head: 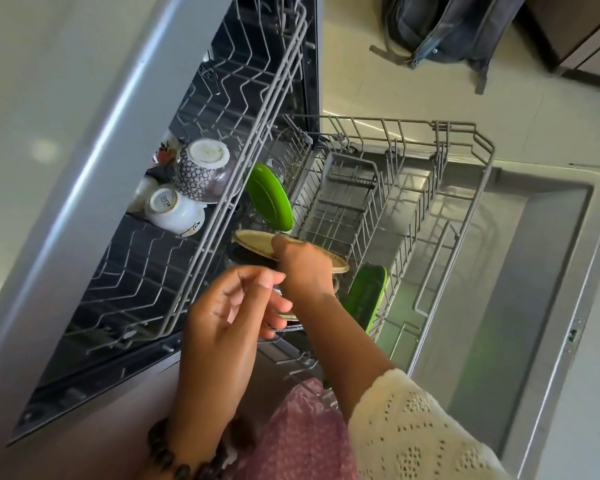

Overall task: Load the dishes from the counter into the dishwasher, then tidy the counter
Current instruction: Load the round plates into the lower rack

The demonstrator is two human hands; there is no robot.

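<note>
Over the pulled-out lower rack (388,188), the right hand (303,268) grips a beige plate (253,245) on edge, between two green plates (269,197) (both upright in that rack). The left hand (222,313) hovers just beside it, fingers loosely curled, holding nothing.

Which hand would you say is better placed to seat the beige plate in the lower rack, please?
Right. The right hand already grips the beige plate over the lower rack, between the green plates. The left hand hangs beside it, fingers loosely curled, holding nothing.
</note>
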